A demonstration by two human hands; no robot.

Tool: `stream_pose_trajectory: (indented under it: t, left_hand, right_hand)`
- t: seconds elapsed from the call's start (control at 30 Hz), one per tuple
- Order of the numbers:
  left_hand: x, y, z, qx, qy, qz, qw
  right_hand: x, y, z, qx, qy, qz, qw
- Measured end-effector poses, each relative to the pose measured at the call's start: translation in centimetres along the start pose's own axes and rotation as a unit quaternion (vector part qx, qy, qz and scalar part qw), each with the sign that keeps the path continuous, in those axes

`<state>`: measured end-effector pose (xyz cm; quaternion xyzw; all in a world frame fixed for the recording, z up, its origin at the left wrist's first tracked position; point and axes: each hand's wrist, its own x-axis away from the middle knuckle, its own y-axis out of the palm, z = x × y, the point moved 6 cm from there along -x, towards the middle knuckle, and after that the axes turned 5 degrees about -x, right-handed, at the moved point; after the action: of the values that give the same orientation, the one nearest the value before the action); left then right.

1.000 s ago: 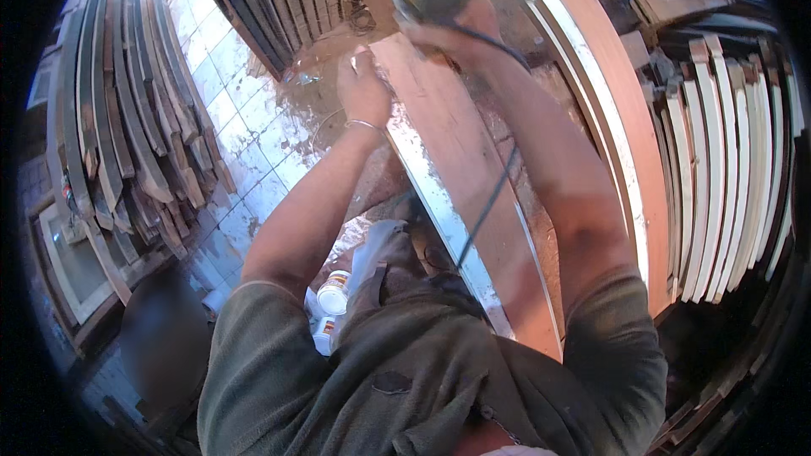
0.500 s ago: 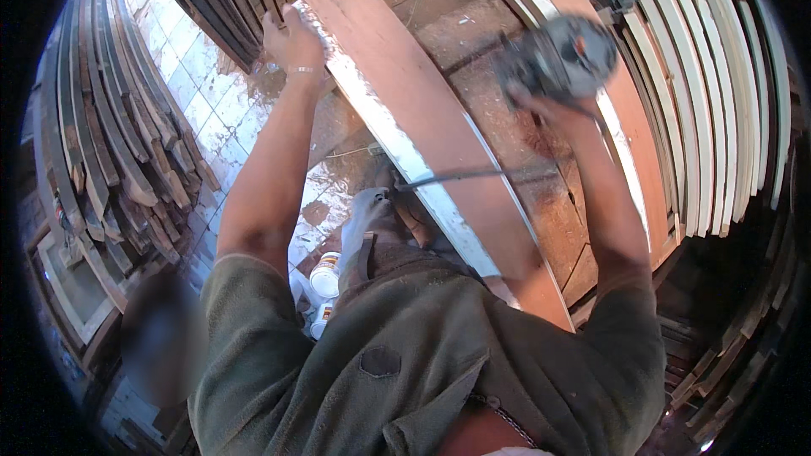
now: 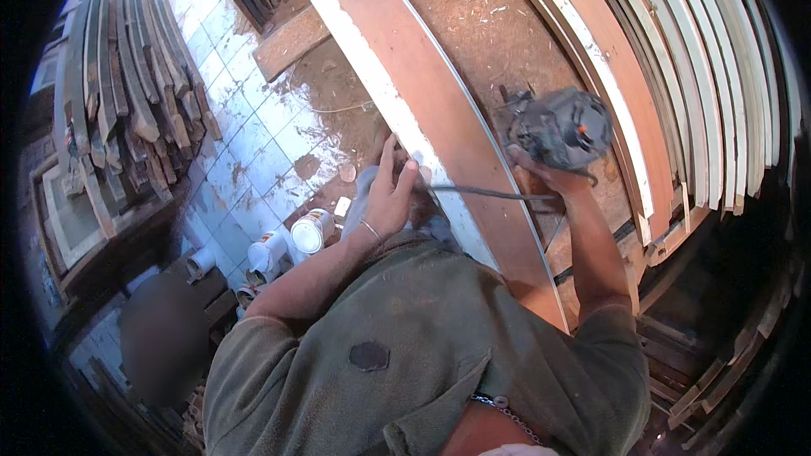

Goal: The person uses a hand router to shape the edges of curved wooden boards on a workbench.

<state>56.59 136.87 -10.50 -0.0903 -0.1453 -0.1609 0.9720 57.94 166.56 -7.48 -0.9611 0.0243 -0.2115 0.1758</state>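
Note:
A long brown wooden board [image 3: 405, 42] with a white-coated edge lies slanting from the far side toward my body. Beside its left edge is my left hand [image 3: 390, 198], fingers stretched and apart, fingertips close to the white edge; whether they touch it cannot be made out. My right hand [image 3: 553, 177] grips a dark, round-bodied power tool that looks like a router [image 3: 562, 127], with an orange spot on its top. It is held over the bench, between this board and a second brown board [image 3: 629, 76] on the right. A dark cord [image 3: 490, 193] runs from the right hand across the first board.
Several pale wooden strips [image 3: 710, 76] are stacked at the right, and weathered strips [image 3: 127, 76] at the left. White tubs [image 3: 307, 236] stand on the tiled floor [image 3: 249, 143] left of me. Shavings lie on the wooden bench [image 3: 481, 25]. A blurred patch [image 3: 165, 339] is at lower left.
My left hand has let go of the first board's far end and come back near my body. My right hand has brought the router nearer to me. The view has shifted.

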Motion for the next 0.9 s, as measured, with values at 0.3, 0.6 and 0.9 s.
stream_pose_trajectory:
  t: [0.3, 0.6, 0.9]
  left_hand:
    - [-11.3, -8.2, 3.0, -0.107, 0.047, 0.276, 0.954]
    - [-21.3, -10.8, 2.4, -0.001, 0.047, 0.364, 0.93]
    - [-21.2, -10.7, 1.8, -0.014, 0.018, 0.392, 0.92]
  right_hand:
    - [-1.1, 3.7, -1.3, 0.321, -0.323, -0.007, 0.89]
    - [-1.0, 4.3, -5.1, 0.302, -0.388, 0.002, 0.871]
    - [-8.8, 7.4, 1.7, -0.272, -0.123, -0.155, 0.942]
